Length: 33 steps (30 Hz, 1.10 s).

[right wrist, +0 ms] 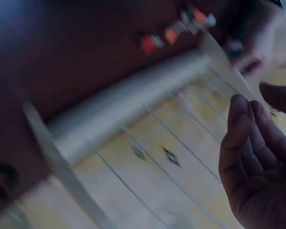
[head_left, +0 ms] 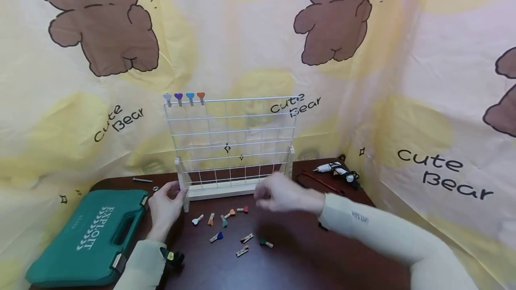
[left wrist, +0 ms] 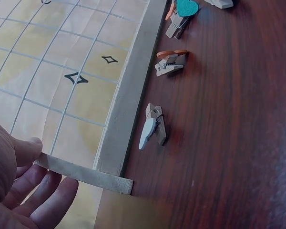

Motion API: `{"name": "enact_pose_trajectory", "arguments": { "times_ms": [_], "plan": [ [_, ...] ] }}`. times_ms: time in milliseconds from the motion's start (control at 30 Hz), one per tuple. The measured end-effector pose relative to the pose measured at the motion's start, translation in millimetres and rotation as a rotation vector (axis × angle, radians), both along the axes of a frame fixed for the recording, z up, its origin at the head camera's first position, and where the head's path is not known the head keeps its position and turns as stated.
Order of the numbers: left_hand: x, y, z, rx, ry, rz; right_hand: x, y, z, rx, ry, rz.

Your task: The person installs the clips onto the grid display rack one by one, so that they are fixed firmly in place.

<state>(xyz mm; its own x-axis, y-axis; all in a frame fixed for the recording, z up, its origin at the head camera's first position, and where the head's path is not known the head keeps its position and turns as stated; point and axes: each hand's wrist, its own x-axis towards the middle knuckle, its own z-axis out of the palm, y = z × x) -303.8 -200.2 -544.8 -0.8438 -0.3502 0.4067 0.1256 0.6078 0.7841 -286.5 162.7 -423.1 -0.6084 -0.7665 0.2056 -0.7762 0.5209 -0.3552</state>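
Note:
A white wire grid (head_left: 242,99) stands upright in a pale wooden stand (head_left: 221,193). My left hand (head_left: 165,205) holds the stand's left end post (left wrist: 81,172), thumb on one side and fingers on the other. Four heart clothespins, white, purple (head_left: 178,97), blue and orange (head_left: 200,96), are clipped along the top wire at the left. In front of the grid's right half hovers my right hand (head_left: 278,194), fingers bent, with a gap between thumb and fingertips and nothing visible there. Several loose clothespins lie before the stand, including white (head_left: 197,220), red (head_left: 242,209) and green (head_left: 266,242) ones.
A green tool case (head_left: 88,236) lies at the left of the dark table. Behind it are a small metal rod (head_left: 143,180) and a ring (head_left: 155,188). A white glue gun (head_left: 336,170) with a black cord lies at the back right, near a red stick (head_left: 322,181).

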Motion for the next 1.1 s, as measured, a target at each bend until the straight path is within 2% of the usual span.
{"name": "enact_pose_trajectory", "arguments": {
  "times_ms": [133, 267, 367, 467, 567, 667, 800, 1000, 1100],
  "plan": [
    [0.1, -0.2, 0.4, -0.01, -0.003, 0.009, 19.3, 12.2, -57.7, 0.085, -0.156, -0.031],
    [-0.4, -0.1, -0.1, -0.012, 0.006, 0.015, 33.1, 14.2, -94.4, 0.146, -0.206, -0.044],
    [-1.4, 0.2, -0.5, -0.009, 0.007, 0.011, 36.8, 14.6, -105.0, 0.188, -0.197, -0.037],
    [-1.9, 0.4, -1.0, -0.007, 0.003, 0.006, 32.9, 15.4, -99.9, 0.176, -0.148, -0.011],
    [-1.6, 0.2, -1.3, -0.007, 0.005, 0.005, 23.2, 14.6, -80.8, 0.118, -0.044, 0.037],
    [-0.6, -0.7, -1.7, -0.005, 0.007, 0.004, 11.7, 9.2, -48.5, 0.041, 0.033, 0.063],
    [-0.5, -1.4, -2.9, -0.006, 0.01, 0.008, -5.1, -5.5, 9.4, -0.04, 0.07, 0.061],
    [-1.7, 0.0, -3.8, -0.008, 0.003, -0.004, -33.7, -34.4, 106.1, -0.118, 0.223, 0.07],
    [-1.4, 0.2, -2.8, -0.002, 0.008, -0.001, -46.2, -52.2, 153.8, -0.148, 0.234, 0.022]
  ]
}}
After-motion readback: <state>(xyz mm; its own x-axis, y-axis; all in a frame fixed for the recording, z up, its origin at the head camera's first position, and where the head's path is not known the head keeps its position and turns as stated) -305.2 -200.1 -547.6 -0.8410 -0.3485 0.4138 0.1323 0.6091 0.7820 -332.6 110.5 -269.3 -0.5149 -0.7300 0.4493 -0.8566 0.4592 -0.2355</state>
